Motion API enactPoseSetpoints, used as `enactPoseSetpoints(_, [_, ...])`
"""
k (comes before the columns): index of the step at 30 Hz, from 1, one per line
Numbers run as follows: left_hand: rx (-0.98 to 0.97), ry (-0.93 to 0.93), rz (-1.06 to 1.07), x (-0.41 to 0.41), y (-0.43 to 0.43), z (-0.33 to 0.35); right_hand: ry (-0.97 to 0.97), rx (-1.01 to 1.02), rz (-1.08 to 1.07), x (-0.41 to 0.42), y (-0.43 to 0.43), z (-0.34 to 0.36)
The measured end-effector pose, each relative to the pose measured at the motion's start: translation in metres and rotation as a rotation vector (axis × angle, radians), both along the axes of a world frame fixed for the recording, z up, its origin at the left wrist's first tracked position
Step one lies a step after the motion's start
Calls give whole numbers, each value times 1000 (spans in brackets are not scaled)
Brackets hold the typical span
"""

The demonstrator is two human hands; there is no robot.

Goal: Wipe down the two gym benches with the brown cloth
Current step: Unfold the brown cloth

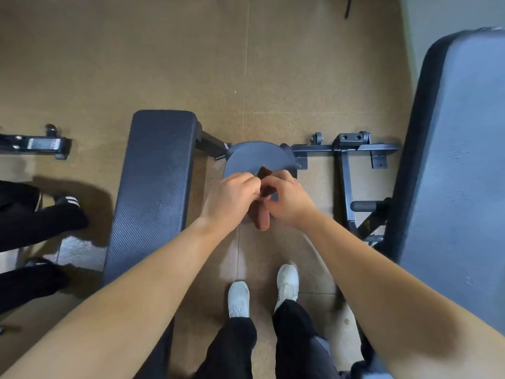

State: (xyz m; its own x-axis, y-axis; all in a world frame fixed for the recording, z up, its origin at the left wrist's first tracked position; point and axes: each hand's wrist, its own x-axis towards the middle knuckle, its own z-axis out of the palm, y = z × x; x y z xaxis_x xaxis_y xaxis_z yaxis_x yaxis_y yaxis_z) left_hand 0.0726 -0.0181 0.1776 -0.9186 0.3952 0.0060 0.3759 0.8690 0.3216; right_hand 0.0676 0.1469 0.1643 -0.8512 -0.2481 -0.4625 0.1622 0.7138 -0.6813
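Both my hands hold the brown cloth (263, 220) bunched between them, in the air between the two benches. My left hand (232, 196) pinches its upper part and my right hand (288, 199) grips it from the other side; a fold hangs down below the fingers. The flat dark bench (154, 187) with a textured pad lies to the left of my hands. The second bench (459, 149), with a smooth blue-grey pad, rises along the right edge of the view. My hands touch neither bench.
A round grey weight plate (257, 157) lies on the tan floor right beyond my hands. A dark metal frame (345, 165) of the right bench spreads over the floor. My white shoes (287, 283) stand below. Another person's black-clad legs (41, 222) are at the left.
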Motion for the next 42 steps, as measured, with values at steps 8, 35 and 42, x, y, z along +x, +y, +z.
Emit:
enactPoseSetpoints(8, [278,-244,26,24,15,156,361,127,-68,43,22,132])
enactPoseSetpoints(35, [-51,-754,-316,-19,222,288,64,-242,-879,137,297,292])
enactPoseSetpoints(42, [536,-957,-95,-33,261,283,163,2,-711,112,359,303])
